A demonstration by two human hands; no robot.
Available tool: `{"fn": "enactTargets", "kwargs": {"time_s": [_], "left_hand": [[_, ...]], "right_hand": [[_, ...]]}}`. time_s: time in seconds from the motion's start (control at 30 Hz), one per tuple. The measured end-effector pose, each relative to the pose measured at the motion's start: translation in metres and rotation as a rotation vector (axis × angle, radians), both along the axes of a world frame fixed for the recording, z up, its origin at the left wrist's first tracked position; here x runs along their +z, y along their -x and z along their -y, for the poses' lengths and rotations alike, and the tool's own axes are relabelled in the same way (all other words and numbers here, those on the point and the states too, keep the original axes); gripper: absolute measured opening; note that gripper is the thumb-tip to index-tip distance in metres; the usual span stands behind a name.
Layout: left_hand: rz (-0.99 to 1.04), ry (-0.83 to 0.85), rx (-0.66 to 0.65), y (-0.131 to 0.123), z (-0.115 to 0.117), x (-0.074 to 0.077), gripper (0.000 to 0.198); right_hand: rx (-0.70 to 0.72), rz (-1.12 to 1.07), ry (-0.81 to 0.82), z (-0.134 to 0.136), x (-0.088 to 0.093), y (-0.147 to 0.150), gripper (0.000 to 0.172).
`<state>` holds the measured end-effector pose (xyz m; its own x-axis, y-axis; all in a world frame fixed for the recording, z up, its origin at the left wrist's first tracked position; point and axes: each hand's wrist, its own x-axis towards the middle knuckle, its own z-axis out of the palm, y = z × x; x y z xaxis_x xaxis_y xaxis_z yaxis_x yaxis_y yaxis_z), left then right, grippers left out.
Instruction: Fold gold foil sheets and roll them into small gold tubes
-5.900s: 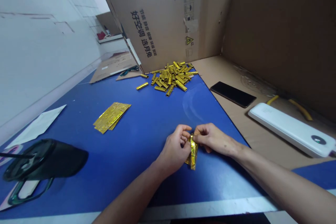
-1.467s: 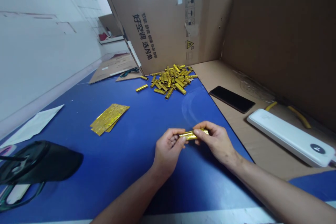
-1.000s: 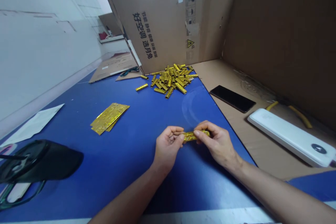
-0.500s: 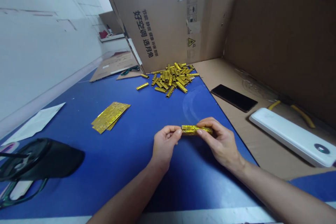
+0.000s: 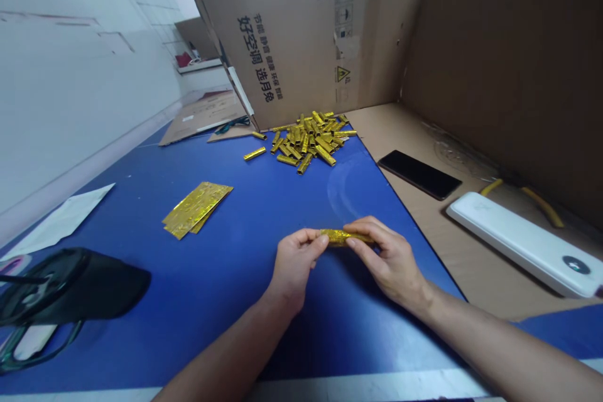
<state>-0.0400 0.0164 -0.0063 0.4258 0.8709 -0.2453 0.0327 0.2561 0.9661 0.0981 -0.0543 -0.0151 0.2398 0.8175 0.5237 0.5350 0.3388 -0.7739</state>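
Note:
Between my two hands, just above the blue tabletop, is a narrow strip of folded gold foil paper [image 5: 336, 237]. My left hand [image 5: 294, 264] pinches its left end between thumb and fingertips. Around its right part my right hand [image 5: 389, 257] is closed, thumb below and fingers on top, hiding that end. A small stack of flat gold foil sheets [image 5: 198, 206] lies on the table to the left of my hands. Farther back, a heap of folded gold foil tubes [image 5: 308, 138] rests against a cardboard wall, with a single tube [image 5: 255, 153] apart at its left.
Cardboard panels [image 5: 301, 31] stand at the back and right. A black phone [image 5: 419, 174] and a white power bank [image 5: 522, 242] lie on cardboard to the right. At the left are a black cap-like object [image 5: 85, 282] and a white paper sheet [image 5: 61, 220].
The foil strip's open fold has been pressed together, and it now looks narrower. My right hand has shifted slightly left, closer to my left hand.

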Motion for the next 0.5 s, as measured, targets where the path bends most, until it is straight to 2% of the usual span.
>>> {"fn": "enactTargets", "kwargs": {"time_s": [0.27, 0.5], "left_hand": [[0.058, 0.113, -0.017, -0.0006, -0.0016, -0.0012, 0.026], [0.041, 0.111, -0.006, -0.0012, -0.0013, -0.0016, 0.024]], "right_hand": [[0.052, 0.053, 0.041, -0.0001, -0.0033, 0.0007, 0.014], [0.048, 0.081, 0.115, -0.0002, -0.0011, 0.0013, 0.012]]}}
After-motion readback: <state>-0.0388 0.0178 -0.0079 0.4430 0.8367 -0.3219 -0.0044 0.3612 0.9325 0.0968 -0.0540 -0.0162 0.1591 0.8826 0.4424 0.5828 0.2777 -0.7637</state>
